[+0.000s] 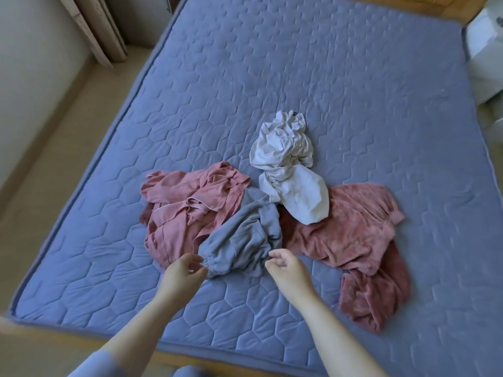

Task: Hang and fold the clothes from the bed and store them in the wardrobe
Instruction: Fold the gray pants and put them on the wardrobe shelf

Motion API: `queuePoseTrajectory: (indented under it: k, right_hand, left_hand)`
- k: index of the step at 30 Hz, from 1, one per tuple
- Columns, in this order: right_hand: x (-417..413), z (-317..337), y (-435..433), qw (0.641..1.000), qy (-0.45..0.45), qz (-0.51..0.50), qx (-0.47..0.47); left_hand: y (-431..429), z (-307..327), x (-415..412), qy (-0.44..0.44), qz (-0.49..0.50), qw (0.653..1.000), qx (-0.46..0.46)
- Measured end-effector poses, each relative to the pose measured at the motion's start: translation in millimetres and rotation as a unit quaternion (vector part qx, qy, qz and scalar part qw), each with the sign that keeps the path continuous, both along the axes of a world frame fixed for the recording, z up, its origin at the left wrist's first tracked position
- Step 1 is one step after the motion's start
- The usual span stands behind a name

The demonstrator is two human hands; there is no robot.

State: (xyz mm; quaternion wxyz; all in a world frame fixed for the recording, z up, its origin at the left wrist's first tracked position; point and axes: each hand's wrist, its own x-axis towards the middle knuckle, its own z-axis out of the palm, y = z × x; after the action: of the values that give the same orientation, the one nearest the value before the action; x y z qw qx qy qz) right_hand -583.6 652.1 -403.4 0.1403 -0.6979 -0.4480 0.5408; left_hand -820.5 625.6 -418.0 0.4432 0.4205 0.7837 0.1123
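Note:
Several crumpled garments lie in a heap on the blue quilted bed (340, 85). A grey-blue garment (245, 240) with an elastic waistband sits nearest me. Left of it lies a thin pink garment (187, 205), behind it a white one (288, 172), and to the right a fuzzy pink one (353, 235). My left hand (183, 273) hovers at the waistband's left end, fingers loosely curled, holding nothing. Over the waistband's right end, my right hand (288, 270) hovers the same way with nothing in it.
The bed's wooden frame (190, 360) runs along the near edge. A beige floor strip and a wall lie to the left, with curtains (95, 31) at the top left. A white object (487, 50) stands beside the bed at the top right.

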Motion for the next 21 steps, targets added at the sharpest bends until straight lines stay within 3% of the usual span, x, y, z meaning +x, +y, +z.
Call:
queuePoseTrajectory:
  k: [14, 21]
  right_hand:
    - [-32, -121, 31, 0.999, -0.029, 0.004, -0.036]
    - [-31, -156, 34, 0.999, -0.026, -0.003, -0.043]
  left_hand:
    - [34, -143, -24, 0.048, -0.033, 0.994, -0.094]
    - [47, -187, -19, 0.021, 0.006, 0.993, -0.120]
